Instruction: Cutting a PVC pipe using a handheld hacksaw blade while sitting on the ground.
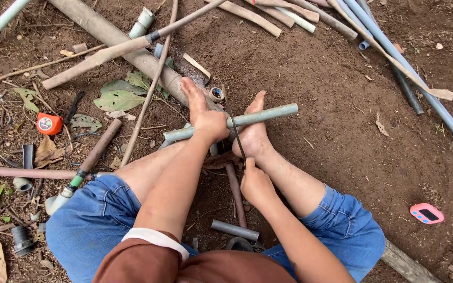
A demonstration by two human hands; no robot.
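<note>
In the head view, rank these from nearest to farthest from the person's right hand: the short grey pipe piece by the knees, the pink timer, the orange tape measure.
From the right hand:
1. Short grey pipe piece, just below the hand, between the knees.
2. Pink timer, on the soil far to the right.
3. Orange tape measure, far left among leaves, beyond the left hand.

- Your pipe (pixel 263 115) is pale grey-green.
- Your shorts (pixel 87 220) are blue denim.
- The tape measure (pixel 49 123) is orange.
- The timer (pixel 426 213) is pink.
- The soil (pixel 342 147) is reddish brown.
</note>
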